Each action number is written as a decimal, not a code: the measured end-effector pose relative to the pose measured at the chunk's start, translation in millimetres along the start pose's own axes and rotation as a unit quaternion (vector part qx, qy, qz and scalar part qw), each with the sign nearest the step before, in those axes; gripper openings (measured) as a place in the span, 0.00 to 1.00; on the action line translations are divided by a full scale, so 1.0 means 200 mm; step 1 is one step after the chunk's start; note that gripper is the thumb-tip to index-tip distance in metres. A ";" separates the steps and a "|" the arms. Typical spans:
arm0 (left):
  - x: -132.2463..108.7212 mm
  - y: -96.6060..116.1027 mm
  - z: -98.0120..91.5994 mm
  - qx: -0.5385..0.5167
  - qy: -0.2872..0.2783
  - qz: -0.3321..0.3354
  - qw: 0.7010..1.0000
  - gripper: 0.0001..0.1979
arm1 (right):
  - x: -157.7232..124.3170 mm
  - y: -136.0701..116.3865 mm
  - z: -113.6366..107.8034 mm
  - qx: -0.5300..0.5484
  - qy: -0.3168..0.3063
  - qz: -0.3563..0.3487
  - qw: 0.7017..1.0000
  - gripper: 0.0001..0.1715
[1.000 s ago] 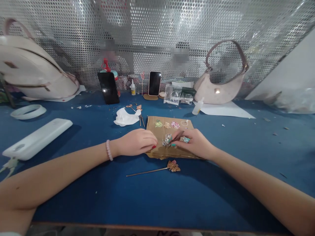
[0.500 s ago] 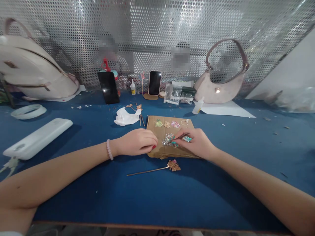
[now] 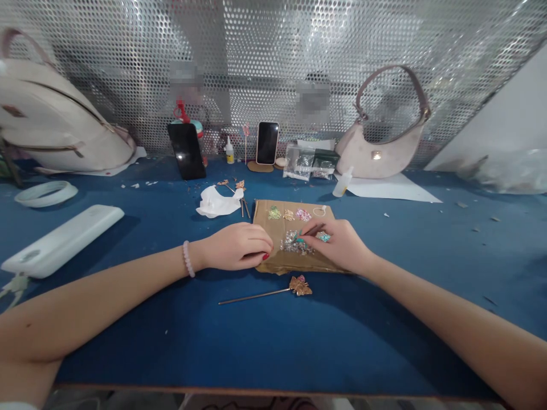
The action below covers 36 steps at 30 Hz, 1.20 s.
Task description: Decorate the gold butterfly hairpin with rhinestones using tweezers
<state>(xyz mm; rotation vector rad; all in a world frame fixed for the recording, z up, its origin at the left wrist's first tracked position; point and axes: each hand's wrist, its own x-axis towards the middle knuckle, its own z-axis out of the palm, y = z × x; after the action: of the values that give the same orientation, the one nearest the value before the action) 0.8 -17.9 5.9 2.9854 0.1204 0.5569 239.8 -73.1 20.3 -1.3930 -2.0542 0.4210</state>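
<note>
My right hand point(image 3: 342, 244) pinches a pair of slim tweezers point(image 3: 315, 229) over a pile of clear, silvery rhinestones point(image 3: 292, 241). The pile lies on a piece of brown cardboard point(image 3: 269, 261). Blue-green rhinestones point(image 3: 325, 237) show beside the right fingers. My left hand point(image 3: 241, 246) rests with its fingers curled together at the cardboard's left edge; its palm side is hidden. In front of the cardboard lies a hairpin point(image 3: 256, 296) with a gold butterfly ornament. Small heaps of green point(image 3: 274, 212), golden point(image 3: 289, 214) and pink point(image 3: 303, 214) stones lie along the cardboard's far side.
Further back are crumpled white paper point(image 3: 217, 203), more hairpins point(image 3: 240, 187), two phones point(image 3: 187, 151), glue bottles point(image 3: 342, 182) and plastic packets point(image 3: 298, 162). A white power bank point(image 3: 64, 238) and a tape roll point(image 3: 46, 194) lie left. Two bags point(image 3: 384, 149) stand by the perforated metal wall.
The right hand's tweezers have lifted slightly and shifted over the clear rhinestones. The left hand keeps its place, and the whole view has drifted a little.
</note>
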 end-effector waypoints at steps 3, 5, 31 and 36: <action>0.00 0.00 0.00 -0.006 0.000 0.002 1.000 0.09 | 0.00 0.00 0.00 -0.004 0.005 0.001 1.000 0.06; 0.00 0.00 0.00 -0.008 -0.002 0.003 1.000 0.10 | 0.00 0.00 0.00 -0.005 0.008 -0.003 1.000 0.07; 0.00 0.01 -0.01 -0.032 -0.016 0.037 0.999 0.10 | 0.02 -0.02 0.04 -0.014 -0.003 -0.028 1.000 0.05; 0.00 0.01 -0.01 -0.033 -0.017 0.037 0.999 0.10 | 0.02 -0.02 0.04 -0.013 0.000 -0.015 1.000 0.06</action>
<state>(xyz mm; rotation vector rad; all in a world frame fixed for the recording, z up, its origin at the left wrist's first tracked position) 0.2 -19.3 8.2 2.9435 -0.0097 0.5067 231.7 -70.3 17.6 -1.3767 -2.0850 0.3829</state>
